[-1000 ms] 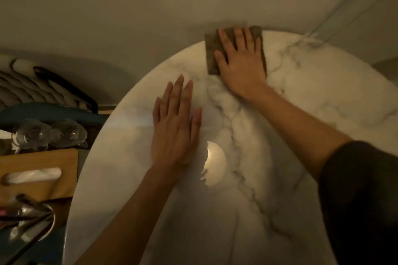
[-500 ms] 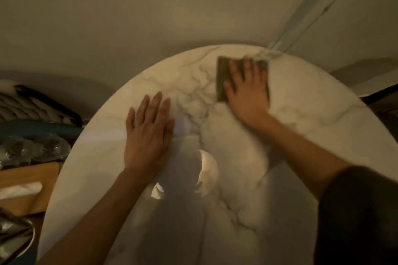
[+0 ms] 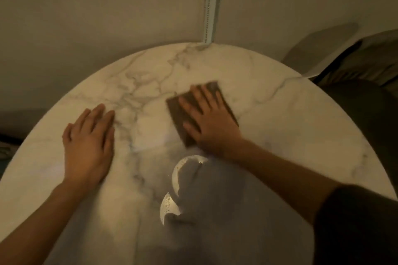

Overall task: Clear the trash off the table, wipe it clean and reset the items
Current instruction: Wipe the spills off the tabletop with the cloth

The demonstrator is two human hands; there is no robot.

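A round white marble table (image 3: pixel 280 114) with grey veins fills the view. A brown folded cloth (image 3: pixel 176 109) lies flat on it, right of the middle. My right hand (image 3: pixel 211 120) presses flat on the cloth, fingers spread and pointing up-left, covering most of it. My left hand (image 3: pixel 88 144) rests palm-down on the bare marble at the left, fingers together, holding nothing. A bright lamp reflection (image 3: pixel 178 174) and my shadow fall on the near part of the top.
A plain wall with a vertical metal strip (image 3: pixel 211 2) stands right behind the table's far edge. A dark cushioned seat (image 3: pixel 361 97) sits beyond the right edge. Dark floor shows at the far left.
My right hand has slid the cloth from the table's far edge toward me and toward the middle. The view has swung right, so the items at the left edge are out of sight.
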